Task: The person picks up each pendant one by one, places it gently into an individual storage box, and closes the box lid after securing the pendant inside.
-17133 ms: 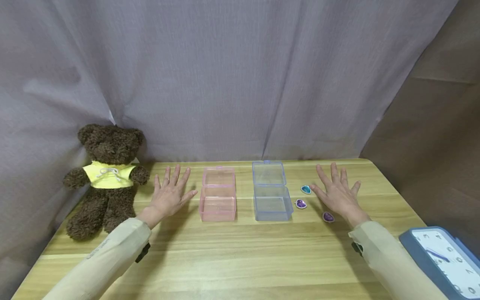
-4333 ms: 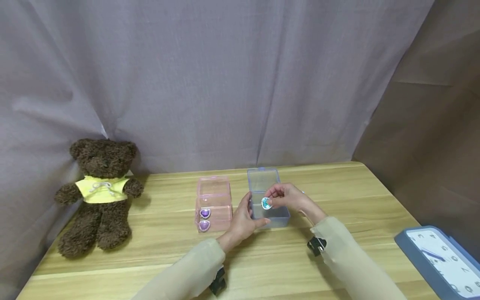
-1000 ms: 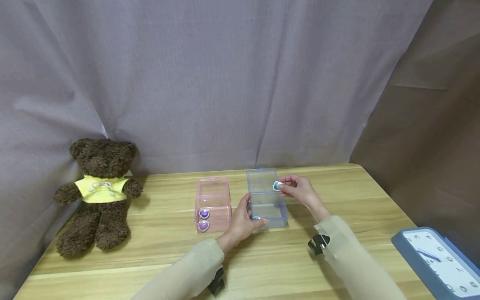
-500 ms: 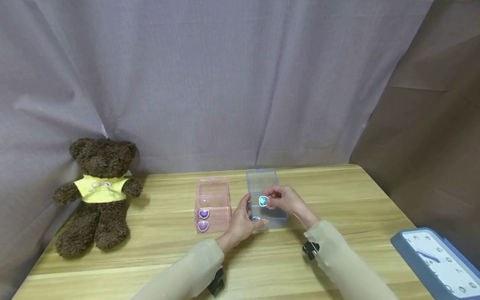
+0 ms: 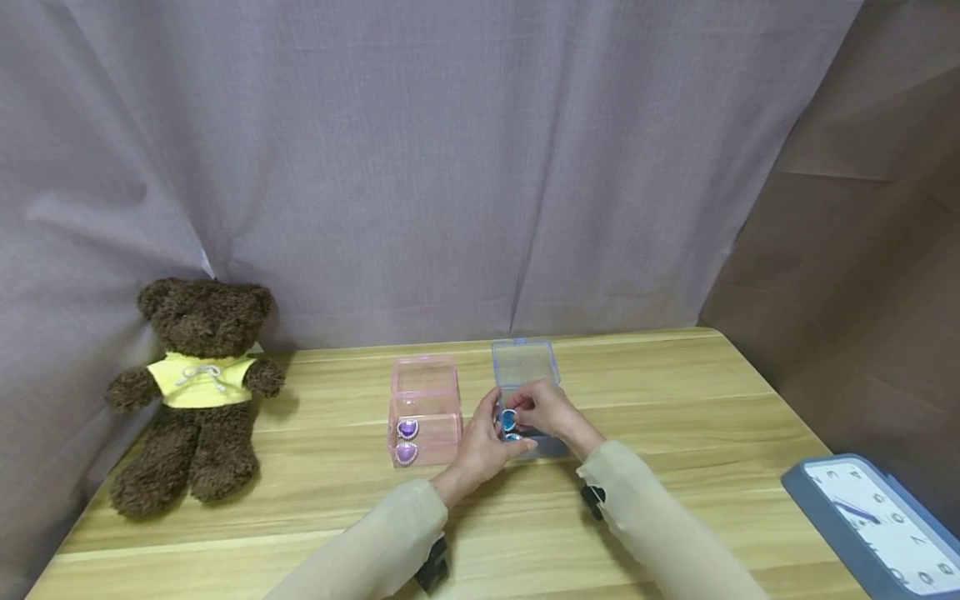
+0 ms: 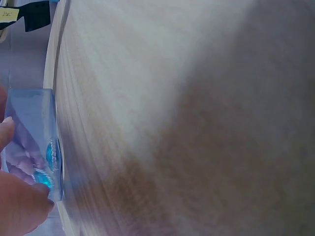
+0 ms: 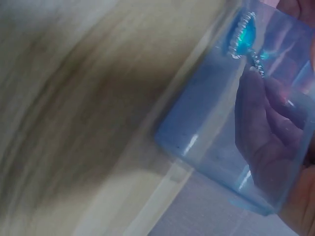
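My left hand (image 5: 482,446) grips the left side of an open, clear blue plastic box (image 5: 551,448), thumb along its front wall. Inside that box, my right hand (image 5: 551,408) pinches a blue gem with a beaded rim (image 5: 509,419) between thumb and fingertips. A second blue gem (image 5: 513,437) lies in the box just in front of it, partly behind my left thumb. Through the box wall in the right wrist view, the held gem (image 7: 258,65) is at my fingertips, close beside the lying gem (image 7: 243,37).
To the left stands an open pink plastic box (image 5: 442,450) with two purple heart gems (image 5: 407,429) along its left side. A brown teddy bear (image 5: 202,367) in a yellow top sits farther left. A blue clock (image 5: 881,521) lies at the right edge.
My right hand has brought the second blue gem from above the box's right back side down and left into it. The left hand stays on the box. Earlier, both boxes were empty.
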A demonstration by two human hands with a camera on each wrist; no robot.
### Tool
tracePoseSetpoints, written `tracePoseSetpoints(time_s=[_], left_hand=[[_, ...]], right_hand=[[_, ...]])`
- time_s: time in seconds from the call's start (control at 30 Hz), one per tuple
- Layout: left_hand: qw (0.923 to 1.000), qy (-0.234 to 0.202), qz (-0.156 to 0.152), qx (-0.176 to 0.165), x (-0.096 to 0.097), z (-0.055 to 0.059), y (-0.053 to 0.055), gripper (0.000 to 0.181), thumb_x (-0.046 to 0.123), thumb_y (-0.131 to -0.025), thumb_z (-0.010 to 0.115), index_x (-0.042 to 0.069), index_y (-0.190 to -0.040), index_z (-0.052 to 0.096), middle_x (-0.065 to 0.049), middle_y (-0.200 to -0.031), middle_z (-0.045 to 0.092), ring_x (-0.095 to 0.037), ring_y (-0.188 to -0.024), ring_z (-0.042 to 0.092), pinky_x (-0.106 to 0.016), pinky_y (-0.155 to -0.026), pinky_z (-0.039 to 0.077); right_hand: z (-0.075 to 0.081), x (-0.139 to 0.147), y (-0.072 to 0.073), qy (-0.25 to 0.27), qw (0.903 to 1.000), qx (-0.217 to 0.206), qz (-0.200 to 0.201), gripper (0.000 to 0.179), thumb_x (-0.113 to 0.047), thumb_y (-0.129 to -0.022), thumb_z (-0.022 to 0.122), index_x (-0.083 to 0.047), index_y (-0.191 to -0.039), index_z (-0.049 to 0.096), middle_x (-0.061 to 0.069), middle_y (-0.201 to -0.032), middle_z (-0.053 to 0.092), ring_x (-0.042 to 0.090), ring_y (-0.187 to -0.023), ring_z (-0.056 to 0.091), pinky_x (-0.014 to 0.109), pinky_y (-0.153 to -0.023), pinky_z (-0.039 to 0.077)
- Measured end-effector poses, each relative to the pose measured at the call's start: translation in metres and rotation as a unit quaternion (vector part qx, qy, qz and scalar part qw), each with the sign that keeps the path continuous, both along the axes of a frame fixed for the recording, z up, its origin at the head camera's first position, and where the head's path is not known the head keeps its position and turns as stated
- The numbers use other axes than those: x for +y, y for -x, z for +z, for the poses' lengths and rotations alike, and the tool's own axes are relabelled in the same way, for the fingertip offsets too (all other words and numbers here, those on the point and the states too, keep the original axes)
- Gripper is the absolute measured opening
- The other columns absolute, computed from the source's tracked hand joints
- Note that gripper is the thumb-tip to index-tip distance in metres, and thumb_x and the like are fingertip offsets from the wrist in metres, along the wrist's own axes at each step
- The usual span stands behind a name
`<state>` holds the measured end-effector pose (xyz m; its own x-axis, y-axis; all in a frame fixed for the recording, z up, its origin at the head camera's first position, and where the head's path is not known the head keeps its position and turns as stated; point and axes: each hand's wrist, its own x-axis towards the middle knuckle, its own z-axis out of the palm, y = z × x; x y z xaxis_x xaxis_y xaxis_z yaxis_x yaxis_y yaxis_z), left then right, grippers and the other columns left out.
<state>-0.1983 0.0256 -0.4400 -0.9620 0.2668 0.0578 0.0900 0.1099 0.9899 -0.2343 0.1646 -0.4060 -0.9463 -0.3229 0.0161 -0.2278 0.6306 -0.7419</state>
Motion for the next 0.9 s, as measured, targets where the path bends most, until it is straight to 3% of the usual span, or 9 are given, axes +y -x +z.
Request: tracePoseSetpoints(time_s=[0.13, 0.3, 0.73, 0.9], left_hand=[[1.0, 0.006, 0.006, 0.003, 0.0, 0.0, 0.0, 0.094, 0.006, -0.074, 0.078, -0.002, -0.147, 0.019, -0.025, -0.148, 0.03, -0.033, -0.134, 0.036, -0.037, -0.107, 0.039], [1.0, 0.003, 0.005, 0.006, 0.001, -0.001, 0.0, 0.094, 0.005, -0.074, 0.078, -0.002, -0.147, 0.019, -0.026, -0.147, 0.03, -0.033, -0.133, 0.037, -0.036, -0.107, 0.039], [0.9998, -0.015, -0.004, -0.009, -0.001, 0.002, -0.001, 0.096, 0.003, -0.074, 0.077, 0.0, -0.148, 0.016, -0.028, -0.148, 0.026, -0.036, -0.136, 0.032, -0.04, -0.11, 0.035], [1.0, -0.004, -0.004, -0.006, -0.001, 0.001, -0.001, 0.096, 0.004, -0.074, 0.078, -0.001, -0.148, 0.016, -0.029, -0.148, 0.025, -0.037, -0.136, 0.031, -0.041, -0.11, 0.034]], right_hand=[[-0.003, -0.001, 0.001, -0.056, 0.998, 0.028, -0.006, 0.011, 0.009, -0.077, 0.066, 0.003, -0.085, 0.071, 0.011, -0.074, 0.07, 0.007, -0.064, 0.058, 0.02, -0.06, 0.054], [0.0, 0.001, 0.0, -0.08, 0.996, 0.038, 0.01, 0.012, 0.008, -0.076, 0.067, 0.002, -0.086, 0.071, 0.01, -0.078, 0.071, 0.01, -0.069, 0.059, 0.023, -0.065, 0.052], [0.009, 0.009, -0.005, -0.017, 0.9982, -0.053, 0.025, 0.017, 0.011, -0.084, 0.056, 0.01, -0.098, 0.067, 0.02, -0.092, 0.069, 0.02, -0.08, 0.065, 0.029, -0.073, 0.058], [0.01, 0.012, -0.006, 0.007, 0.9974, -0.066, 0.029, 0.017, 0.01, -0.085, 0.056, 0.013, -0.1, 0.065, 0.024, -0.095, 0.068, 0.022, -0.082, 0.066, 0.031, -0.074, 0.059]])
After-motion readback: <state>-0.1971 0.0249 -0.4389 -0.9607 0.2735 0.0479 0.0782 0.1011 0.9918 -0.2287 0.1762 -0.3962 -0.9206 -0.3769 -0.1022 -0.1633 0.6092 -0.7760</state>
